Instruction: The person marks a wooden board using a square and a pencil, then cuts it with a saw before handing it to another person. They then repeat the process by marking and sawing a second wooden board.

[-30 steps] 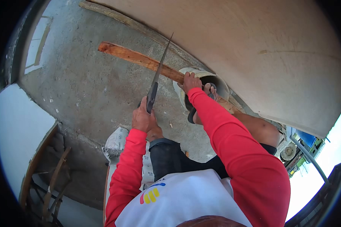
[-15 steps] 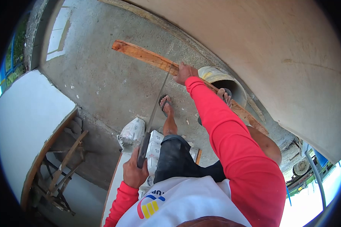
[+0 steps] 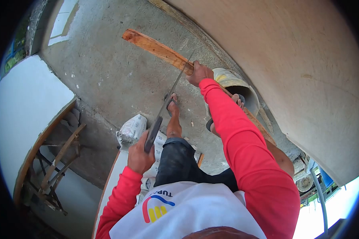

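My left hand (image 3: 141, 156) is wrapped round the dark handle of a handsaw (image 3: 168, 98). Its long thin blade slants up and away from me, crossing the reddish wooden board (image 3: 157, 48) just left of my other hand, with the tip past the board's far edge. Fingers closed over the board, my right hand (image 3: 200, 74) grips it right beside the blade. The board runs across a tipped bucket (image 3: 231, 81), and my sandalled right foot (image 3: 238, 99) is on it. My right forearm hides part of the board.
My left foot (image 3: 172, 105) stands on the concrete floor (image 3: 103, 59). White printed sacks (image 3: 133, 128) lie near my left leg. A large pale panel (image 3: 291, 67) rises along the right. Wooden trestle-like pieces (image 3: 62, 159) stand at lower left beneath a white board (image 3: 30, 95).
My left hand has pushed the saw forward and up, so more of the blade's tip now shows beyond the board. My right hand keeps its grip while the view has shifted slightly.
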